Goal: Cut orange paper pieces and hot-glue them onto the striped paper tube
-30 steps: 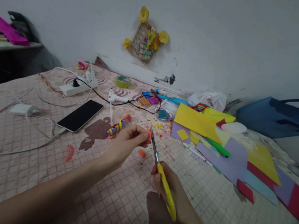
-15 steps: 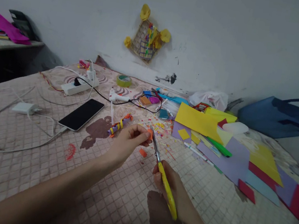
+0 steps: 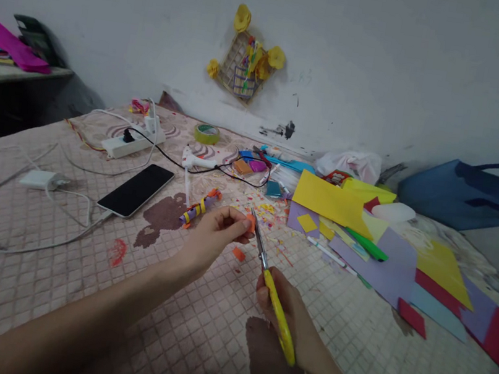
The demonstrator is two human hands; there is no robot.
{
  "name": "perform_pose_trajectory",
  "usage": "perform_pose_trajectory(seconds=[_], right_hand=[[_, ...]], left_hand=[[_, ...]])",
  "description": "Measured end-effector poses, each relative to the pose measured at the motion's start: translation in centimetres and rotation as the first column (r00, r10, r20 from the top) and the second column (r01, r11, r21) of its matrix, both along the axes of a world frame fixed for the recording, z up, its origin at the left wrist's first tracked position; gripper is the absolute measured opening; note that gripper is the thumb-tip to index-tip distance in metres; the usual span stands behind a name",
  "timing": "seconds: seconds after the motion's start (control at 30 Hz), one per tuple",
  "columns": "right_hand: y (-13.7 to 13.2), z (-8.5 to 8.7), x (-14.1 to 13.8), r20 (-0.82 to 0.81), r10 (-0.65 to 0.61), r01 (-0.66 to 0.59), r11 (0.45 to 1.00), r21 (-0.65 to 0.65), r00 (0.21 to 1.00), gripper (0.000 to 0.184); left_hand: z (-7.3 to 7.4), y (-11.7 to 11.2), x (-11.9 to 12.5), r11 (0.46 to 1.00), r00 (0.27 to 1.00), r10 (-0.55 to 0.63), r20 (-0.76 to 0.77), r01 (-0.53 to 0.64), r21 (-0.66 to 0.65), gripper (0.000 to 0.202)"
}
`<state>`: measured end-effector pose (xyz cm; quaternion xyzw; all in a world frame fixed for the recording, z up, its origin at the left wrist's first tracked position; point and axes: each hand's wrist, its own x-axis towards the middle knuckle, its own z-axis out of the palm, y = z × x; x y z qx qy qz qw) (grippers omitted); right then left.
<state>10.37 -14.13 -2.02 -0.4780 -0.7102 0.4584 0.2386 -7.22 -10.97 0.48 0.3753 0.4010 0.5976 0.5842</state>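
Observation:
My left hand is pinched shut on a small orange paper piece, held just above the patterned bedsheet. My right hand grips yellow-handled scissors, whose blades point up and away and meet the orange piece. An orange scrap lies on the sheet below the blades. A rolled purple, yellow and orange paper craft rests just left of my left hand.
A black phone, white charger, cables and power strip lie at the left. Tape roll and glue gun sit behind. Coloured paper sheets and a green marker spread right; a blue bag stands by the wall.
Hardly anything differs. Both hands hold their places with the scissors at the orange piece; the view has shifted very slightly.

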Motion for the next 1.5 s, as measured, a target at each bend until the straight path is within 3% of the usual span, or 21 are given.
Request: perform_pose_trajectory(seconds=[0.47, 0.7, 0.9, 1.07, 1.27, 1.4, 1.5], right_hand=[[-0.1, 0.4, -0.1, 0.023, -0.016, 0.016, 1.0, -0.018, 1.0, 0.021], [0.3, 0.2, 0.0, -0.095, -0.107, 0.105, 0.994, -0.027, 0.99, 0.029], [0.6, 0.4, 0.2, -0.265, -0.247, 0.223, 0.968, -0.118, 0.932, 0.029], [0.7, 0.1, 0.0, -0.467, -0.338, 0.285, 0.941, -0.182, 0.817, 0.025], [0.7, -0.1, -0.3, -0.503, -0.382, 0.279, 0.922, -0.27, 0.776, 0.021], [0.8, -0.2, -0.2, -0.549, -0.381, 0.214, 0.914, -0.344, 0.744, 0.02], [0.9, -0.2, -0.2, -0.622, -0.329, 0.081, 0.916, -0.393, 0.71, 0.016]], left_hand=[[0.1, -0.1, 0.0, 1.0, 1.0, 0.004, -0.005, -0.005, -0.002, 0.012], [0.1, -0.1, -0.1, 1.0, 0.999, -0.012, -0.044, 0.011, -0.011, 0.014], [-0.5, -0.7, 0.7, 0.99, 0.973, -0.137, -0.188, 0.13, -0.049, 0.017], [-1.2, -1.5, 1.6, 0.977, 0.934, -0.213, -0.286, 0.213, -0.032, 0.017], [-1.8, -1.8, 2.1, 0.958, 0.886, -0.263, -0.382, 0.287, 0.005, 0.019], [-1.4, -1.5, 1.4, 0.933, 0.832, -0.166, -0.529, 0.306, 0.188, 0.02], [-0.8, -1.3, 0.8, 0.838, 0.707, -0.031, -0.707, 0.404, 0.367, 0.02]])
